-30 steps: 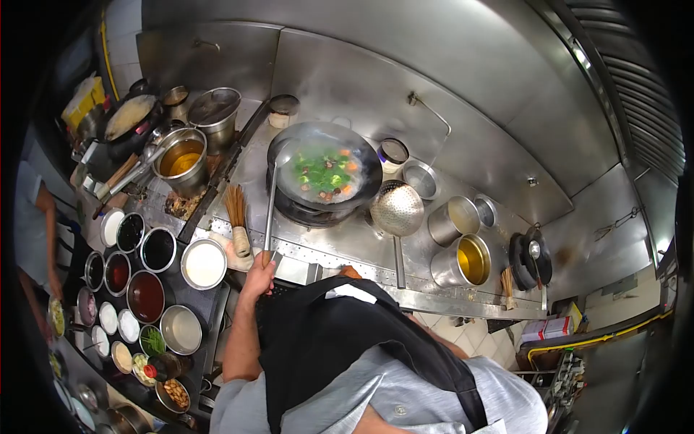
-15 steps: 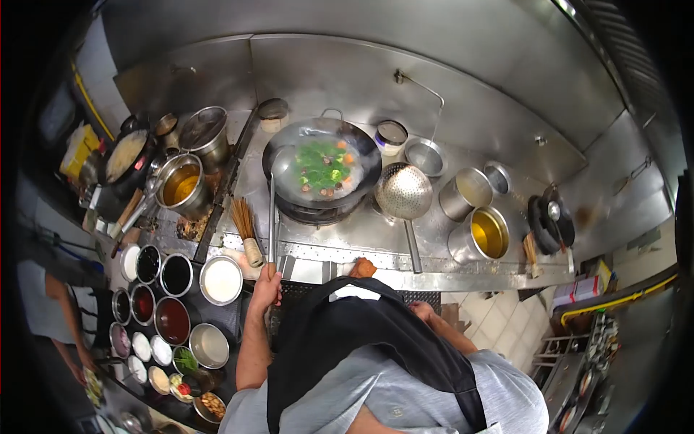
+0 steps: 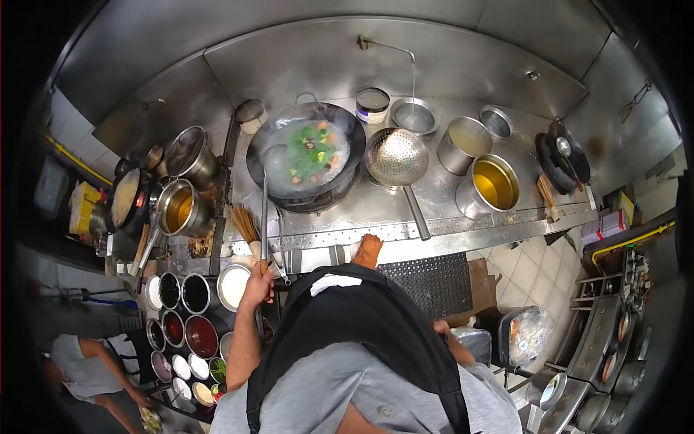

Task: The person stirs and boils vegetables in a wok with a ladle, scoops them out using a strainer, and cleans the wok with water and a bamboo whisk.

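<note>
My left hand (image 3: 258, 284) is closed around the handle of a long ladle (image 3: 265, 210). The ladle's bowl rests in the left side of a large wok (image 3: 258, 148), where green vegetables and orange pieces (image 3: 315, 153) lie in steaming, cloudy liquid. Beside the ladle handle stands a bamboo brush (image 3: 245, 223). At my right side, my right hand (image 3: 441, 328) shows only in part, low and next to the apron, its fingers too hidden to read. A perforated strainer (image 3: 397, 157) sits right of the wok, its handle pointing toward me.
Pots with yellow liquid stand right (image 3: 494, 185) and left (image 3: 178, 210). Sauce bowls (image 3: 201, 337) fill the left counter. Another person (image 3: 94, 365) works at lower left. An orange-brown cloth (image 3: 369, 251) lies at the stove edge. A second wok (image 3: 555, 160) sits far right.
The view has shifted and turned, showing more floor at right. The ladle is still in my left hand. More steam covers the wok's contents, and the food pieces have moved slightly.
</note>
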The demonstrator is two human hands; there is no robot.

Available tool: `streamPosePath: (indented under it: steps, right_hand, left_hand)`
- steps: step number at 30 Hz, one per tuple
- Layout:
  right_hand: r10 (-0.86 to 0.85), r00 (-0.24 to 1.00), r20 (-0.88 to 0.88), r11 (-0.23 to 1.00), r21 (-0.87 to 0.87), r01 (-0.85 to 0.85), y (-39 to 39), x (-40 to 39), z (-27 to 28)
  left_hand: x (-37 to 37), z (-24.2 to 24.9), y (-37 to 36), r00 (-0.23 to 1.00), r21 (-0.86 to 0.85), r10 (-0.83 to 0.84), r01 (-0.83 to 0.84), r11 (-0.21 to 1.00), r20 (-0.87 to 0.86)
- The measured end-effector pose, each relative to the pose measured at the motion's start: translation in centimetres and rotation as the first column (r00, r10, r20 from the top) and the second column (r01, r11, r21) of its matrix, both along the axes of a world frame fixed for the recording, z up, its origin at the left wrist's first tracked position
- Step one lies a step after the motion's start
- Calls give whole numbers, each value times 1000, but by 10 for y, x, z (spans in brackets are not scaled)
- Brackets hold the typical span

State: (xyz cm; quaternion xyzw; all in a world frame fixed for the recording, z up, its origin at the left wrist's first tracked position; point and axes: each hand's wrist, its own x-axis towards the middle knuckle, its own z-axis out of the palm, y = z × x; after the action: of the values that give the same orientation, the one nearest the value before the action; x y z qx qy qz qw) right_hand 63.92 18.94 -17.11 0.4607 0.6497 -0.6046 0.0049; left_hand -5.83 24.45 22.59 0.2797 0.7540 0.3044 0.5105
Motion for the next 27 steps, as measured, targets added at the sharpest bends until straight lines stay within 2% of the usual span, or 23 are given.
streamPosePath:
  steps: [2,5,6,8,11,17,19,22,25,27]
  right_hand:
    - [-148,981,124,987,-41,154,7,-32,51]
    - [-352,913,207,923,-89,376,20,-70,107]
    - [-437,867,240,875,-111,472,28,-82,125]
    - [-603,720,344,685,-240,688,57,-118,174]
    - [-741,600,300,547,-247,799,77,-136,198]
    - [-567,734,374,683,-286,672,98,-123,204]
    - [-579,727,370,685,-263,680,101,-106,186]
    - [-551,742,382,694,-284,661,115,-89,185]
    - [-655,671,346,622,-258,740,122,-86,185]
    - [-674,661,330,615,-247,749,130,-87,187]
  left_hand:
    - [-5,-2,-2,1000,12,-8,8,1000,12]
    - [-4,-9,-6,998,47,6,-9,999,64]
    - [-1,-12,-6,996,49,16,-20,999,87]
    - [-3,-17,-8,993,51,32,-38,998,116]
    - [-9,-19,-10,994,52,0,-6,999,113]
    - [-20,-17,-19,997,58,8,-13,998,78]
    - [-16,-12,-18,998,46,7,-10,999,65]
    - [-3,-10,-16,986,70,44,-55,996,158]
    - [7,-15,-13,978,50,90,-101,994,187]
    - [11,-18,-8,976,58,105,-118,991,188]
